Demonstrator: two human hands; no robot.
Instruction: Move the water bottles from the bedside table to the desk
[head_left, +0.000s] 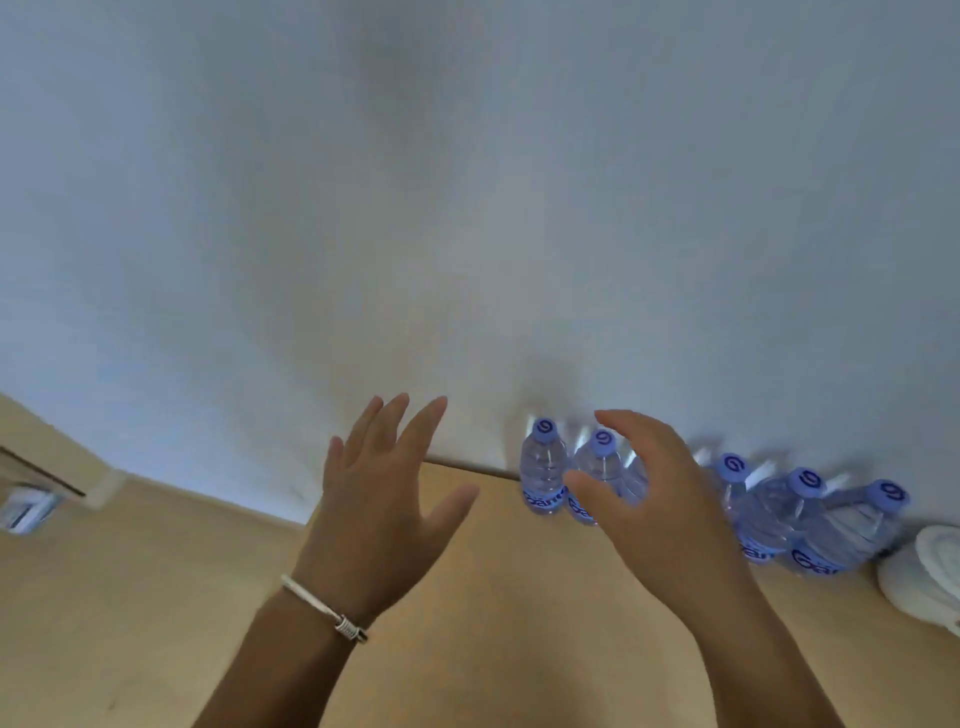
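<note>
Fingers on both hands are loose and holding nothing: the left hand (382, 499), with a white bracelet (322, 608) on its wrist, is spread flat over the wooden desk (493, 597), and the right hand (652, 499) is slightly cupped just in front of the water bottles (543, 470), not touching as far as I can tell. Bottles are clear plastic with blue caps and blue labels, standing in a row along the desk's back edge against the white wall (467, 208). Plenty of bare desk left of the row. Rolled white towel (930, 571) sits at the row's right end.
</note>
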